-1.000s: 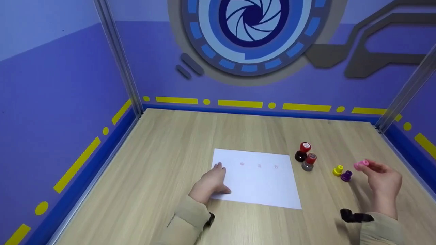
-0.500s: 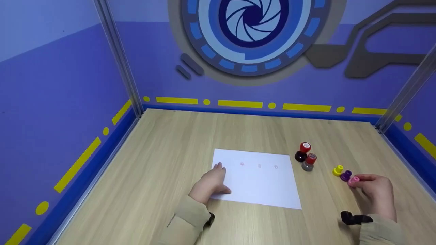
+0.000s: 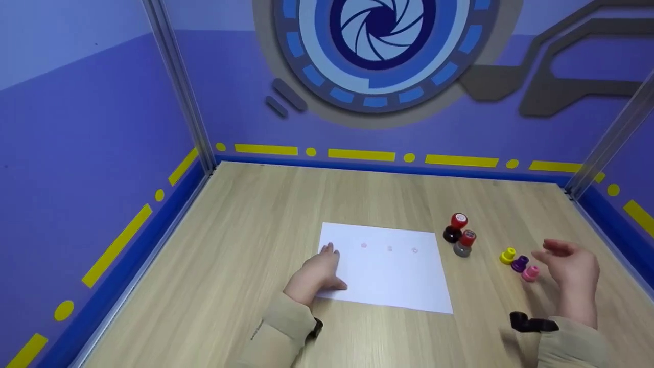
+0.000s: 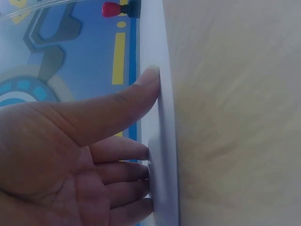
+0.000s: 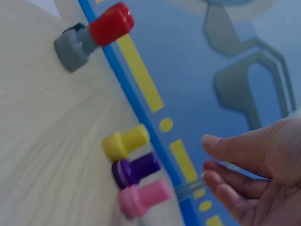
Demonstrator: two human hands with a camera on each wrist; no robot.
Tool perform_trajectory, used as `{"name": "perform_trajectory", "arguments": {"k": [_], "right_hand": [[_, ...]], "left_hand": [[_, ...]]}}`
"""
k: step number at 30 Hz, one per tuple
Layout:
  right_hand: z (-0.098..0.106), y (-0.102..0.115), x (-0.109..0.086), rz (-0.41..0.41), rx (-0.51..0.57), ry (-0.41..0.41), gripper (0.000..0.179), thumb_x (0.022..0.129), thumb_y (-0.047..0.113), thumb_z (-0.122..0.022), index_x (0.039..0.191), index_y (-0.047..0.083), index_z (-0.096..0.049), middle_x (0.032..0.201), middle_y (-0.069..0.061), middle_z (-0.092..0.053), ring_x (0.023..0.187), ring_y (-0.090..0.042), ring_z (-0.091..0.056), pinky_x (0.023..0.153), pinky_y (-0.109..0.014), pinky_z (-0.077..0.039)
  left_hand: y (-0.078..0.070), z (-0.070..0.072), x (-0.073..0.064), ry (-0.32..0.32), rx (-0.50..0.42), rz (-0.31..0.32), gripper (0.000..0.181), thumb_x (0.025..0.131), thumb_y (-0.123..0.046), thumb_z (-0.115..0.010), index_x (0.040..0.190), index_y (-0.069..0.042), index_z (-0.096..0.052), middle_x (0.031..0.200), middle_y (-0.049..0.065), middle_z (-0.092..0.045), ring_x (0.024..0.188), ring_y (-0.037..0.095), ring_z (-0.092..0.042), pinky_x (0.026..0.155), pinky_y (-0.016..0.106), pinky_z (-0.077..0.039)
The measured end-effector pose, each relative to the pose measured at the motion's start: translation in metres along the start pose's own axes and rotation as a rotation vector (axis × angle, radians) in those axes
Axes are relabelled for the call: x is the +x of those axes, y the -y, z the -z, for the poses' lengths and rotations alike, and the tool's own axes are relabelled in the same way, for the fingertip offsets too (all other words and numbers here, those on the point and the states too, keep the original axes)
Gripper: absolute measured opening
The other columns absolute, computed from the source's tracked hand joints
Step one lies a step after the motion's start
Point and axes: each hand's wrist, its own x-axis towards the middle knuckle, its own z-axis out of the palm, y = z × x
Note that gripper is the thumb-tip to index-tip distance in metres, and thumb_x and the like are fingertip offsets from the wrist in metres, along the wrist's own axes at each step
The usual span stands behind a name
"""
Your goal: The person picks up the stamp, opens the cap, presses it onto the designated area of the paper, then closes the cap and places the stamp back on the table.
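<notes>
My left hand [image 3: 317, 271] rests on the left edge of a white sheet of paper [image 3: 393, 281], its fingertips and thumb pressing it down. Three small faint reddish stamp marks run in a row across the paper's upper half. My right hand [image 3: 575, 266] hovers at the right with thumb and fingers apart and nothing between them. Just left of it stand three small stamps in a slanting row: yellow [image 5: 126, 141], purple [image 5: 136, 169] and pink [image 5: 143, 197]. The pink stamp is nearest to the right hand.
Two larger red-topped stamps stand between the paper and the small stamps, one with a black base [image 3: 452, 234], one with a grey base [image 3: 462, 249]. Blue printed panels [image 3: 230, 92] wall in the wooden table [image 3: 265, 220] at the back and sides.
My right hand has set the pink stamp down beside the purple one, let go of it and lifted away. My left hand has stayed on the paper.
</notes>
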Motion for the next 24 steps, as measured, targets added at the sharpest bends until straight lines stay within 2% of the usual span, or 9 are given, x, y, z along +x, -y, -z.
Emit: {"name": "perform_trajectory", "arguments": {"k": [3,5,6,8,12,14,18,21,24], "right_hand": [[-0.014,0.016,-0.007,0.070,0.010,-0.026,0.058,0.099,0.042,-0.068,0.147,0.011,-0.056,0.123,0.005,-0.069,0.109,-0.010,-0.059,0.112,-0.044,-0.048],[-0.028,0.023,-0.009,0.101,0.035,0.000,0.062,0.096,0.050,-0.068,0.146,0.015,-0.058,0.113,0.018,-0.067,0.105,-0.001,-0.057,0.111,-0.038,-0.049],[-0.035,0.025,-0.010,0.117,0.047,0.019,0.064,0.095,0.053,-0.068,0.146,0.016,-0.059,0.115,0.019,-0.068,0.107,-0.001,-0.059,0.110,-0.037,-0.049],[-0.049,0.027,-0.011,0.138,0.082,0.062,0.068,0.094,0.055,-0.069,0.147,0.015,-0.057,0.127,0.010,-0.070,0.118,-0.011,-0.061,0.112,-0.039,-0.049],[-0.075,0.026,-0.012,0.157,0.141,0.136,0.070,0.094,0.050,-0.071,0.152,0.014,-0.052,0.153,-0.010,-0.056,0.135,-0.021,-0.055,0.116,-0.042,-0.047],[-0.084,0.024,-0.012,0.174,0.139,0.151,0.069,0.095,0.046,-0.072,0.152,0.013,-0.051,0.154,-0.012,-0.055,0.130,-0.016,-0.059,0.111,-0.030,-0.050],[-0.098,0.021,-0.010,0.229,0.113,0.130,0.064,0.096,0.037,-0.074,0.150,0.009,-0.053,0.150,-0.017,-0.058,0.126,-0.017,-0.062,0.085,-0.004,-0.048],[-0.105,0.019,-0.009,0.241,0.115,0.099,0.060,0.097,0.030,-0.074,0.148,0.007,-0.054,0.148,-0.020,-0.058,0.132,-0.028,-0.059,0.076,0.000,-0.044],[-0.111,0.017,-0.007,0.209,0.130,0.086,0.060,0.097,0.028,-0.073,0.150,0.009,-0.052,0.150,-0.020,-0.056,0.136,-0.032,-0.055,0.077,-0.002,-0.044]], "left_hand": [[0.000,0.001,0.000,0.000,-0.006,-0.003,0.088,0.086,-0.028,-0.085,0.154,0.005,-0.040,0.168,0.025,-0.025,0.158,0.034,-0.025,0.130,0.041,-0.025],[0.000,0.001,0.000,0.006,-0.008,-0.003,0.089,0.086,-0.028,-0.085,0.154,0.005,-0.039,0.168,0.024,-0.024,0.158,0.033,-0.024,0.130,0.041,-0.025],[0.000,0.002,0.000,0.009,-0.008,-0.002,0.089,0.086,-0.028,-0.085,0.155,0.005,-0.039,0.168,0.024,-0.024,0.159,0.033,-0.024,0.130,0.041,-0.025],[-0.001,0.002,0.000,0.012,-0.003,-0.002,0.089,0.086,-0.029,-0.085,0.155,0.005,-0.039,0.168,0.024,-0.025,0.159,0.033,-0.024,0.130,0.041,-0.025],[-0.001,0.002,0.001,0.012,0.002,0.003,0.089,0.086,-0.029,-0.085,0.154,0.005,-0.039,0.168,0.024,-0.026,0.158,0.033,-0.024,0.130,0.041,-0.025],[-0.001,0.001,0.000,0.009,0.000,0.004,0.089,0.086,-0.029,-0.085,0.154,0.005,-0.040,0.168,0.024,-0.026,0.158,0.033,-0.024,0.130,0.041,-0.025],[-0.001,0.001,0.000,0.001,0.003,0.004,0.088,0.086,-0.029,-0.086,0.154,0.005,-0.041,0.167,0.024,-0.027,0.158,0.034,-0.025,0.130,0.042,-0.026],[-0.001,0.001,0.001,-0.005,0.013,0.001,0.088,0.086,-0.030,-0.086,0.153,0.005,-0.042,0.167,0.025,-0.027,0.158,0.034,-0.026,0.129,0.042,-0.027],[0.000,0.000,0.002,-0.003,0.021,0.003,0.088,0.086,-0.030,-0.085,0.154,0.004,-0.041,0.167,0.025,-0.027,0.158,0.033,-0.026,0.129,0.041,-0.027]]}}
